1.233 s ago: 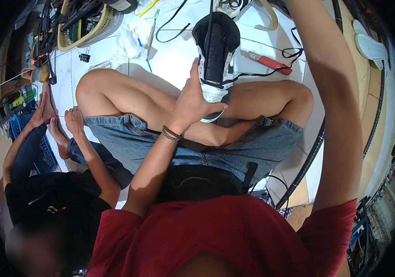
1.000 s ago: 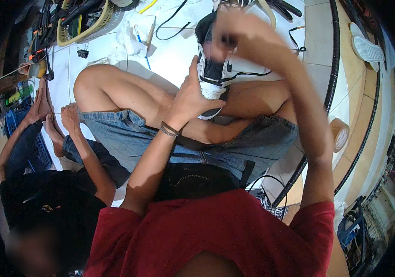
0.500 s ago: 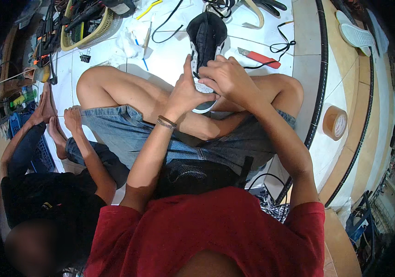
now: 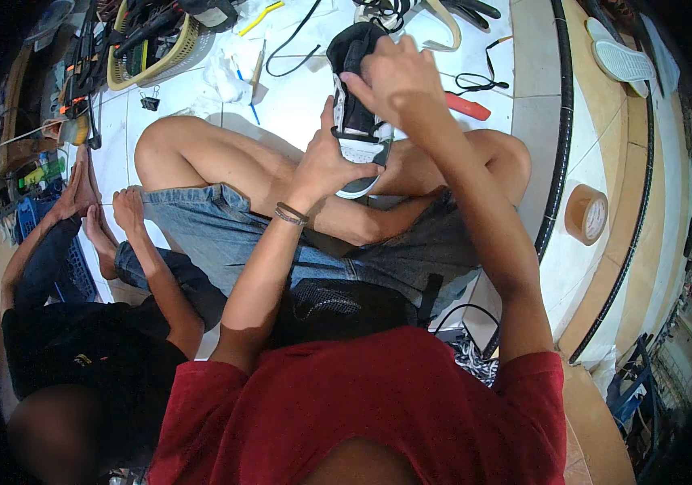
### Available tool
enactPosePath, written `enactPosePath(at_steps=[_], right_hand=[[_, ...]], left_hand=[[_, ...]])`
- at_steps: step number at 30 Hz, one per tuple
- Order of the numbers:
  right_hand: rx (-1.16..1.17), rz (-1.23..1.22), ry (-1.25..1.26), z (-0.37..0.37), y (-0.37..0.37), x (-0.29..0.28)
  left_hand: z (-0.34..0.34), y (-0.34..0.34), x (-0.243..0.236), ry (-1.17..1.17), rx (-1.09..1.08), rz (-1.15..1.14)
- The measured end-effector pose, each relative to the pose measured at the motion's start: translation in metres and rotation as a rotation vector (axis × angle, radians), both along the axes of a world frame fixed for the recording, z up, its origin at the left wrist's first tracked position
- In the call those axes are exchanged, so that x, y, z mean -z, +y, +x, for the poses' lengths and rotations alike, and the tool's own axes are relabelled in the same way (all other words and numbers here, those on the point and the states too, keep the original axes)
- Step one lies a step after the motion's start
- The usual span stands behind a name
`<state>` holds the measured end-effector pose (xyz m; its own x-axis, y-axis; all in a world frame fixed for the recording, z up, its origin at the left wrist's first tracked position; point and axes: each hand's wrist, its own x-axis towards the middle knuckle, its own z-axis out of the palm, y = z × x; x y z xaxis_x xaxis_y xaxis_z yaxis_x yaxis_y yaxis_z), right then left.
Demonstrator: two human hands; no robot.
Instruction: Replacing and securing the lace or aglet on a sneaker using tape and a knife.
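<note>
Shoe (image 4: 354, 113), upper centre of frame: lace (image 4: 355, 137) crosses low down, higher rows apparently yet to be threaded; left hand (image 4: 319, 166), fingers clamped on shoe; right hand (image 4: 404, 79) at its opening, finger grip hidden.

The right hand (image 4: 401, 79) covers part of the shoe (image 4: 353, 113) and one end of the red tool (image 4: 468, 107) beside it, and the upper edge crops the laced item (image 4: 381, 11) beyond.

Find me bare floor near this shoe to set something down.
White tile between the shoe and tan stick, below the black lace; grey tile between the red cutter and black edging. Crowded: around the tool basket.
</note>
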<state>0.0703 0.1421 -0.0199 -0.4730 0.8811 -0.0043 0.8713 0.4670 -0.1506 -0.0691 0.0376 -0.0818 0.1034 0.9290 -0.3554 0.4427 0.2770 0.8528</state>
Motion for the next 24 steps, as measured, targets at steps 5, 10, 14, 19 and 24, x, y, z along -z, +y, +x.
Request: enactPosePath(at_steps=[5, 10, 14, 19, 24], right_hand=[[0.103, 0.046, 0.047, -0.019, 0.001, 0.026], [0.198, -0.073, 0.162, -0.022, 0.005, 0.033], [0.298, 0.194, 0.275, -0.017, 0.033, 0.038], [0.246, 0.187, 0.565, -0.016, 0.076, 0.031], [0.178, 0.218, 0.685, -0.004, 0.084, 0.043]], left_hand=[[0.000, 0.000, 0.010, 0.039, 0.024, 0.094], [0.000, 0.001, 0.005, 0.037, 0.026, 0.068], [0.000, 0.001, 0.004, 0.058, 0.037, 0.062], [0.001, 0.001, 0.004, 0.086, 0.054, 0.095], [0.004, 0.002, 0.010, 0.074, 0.060, 0.094]])
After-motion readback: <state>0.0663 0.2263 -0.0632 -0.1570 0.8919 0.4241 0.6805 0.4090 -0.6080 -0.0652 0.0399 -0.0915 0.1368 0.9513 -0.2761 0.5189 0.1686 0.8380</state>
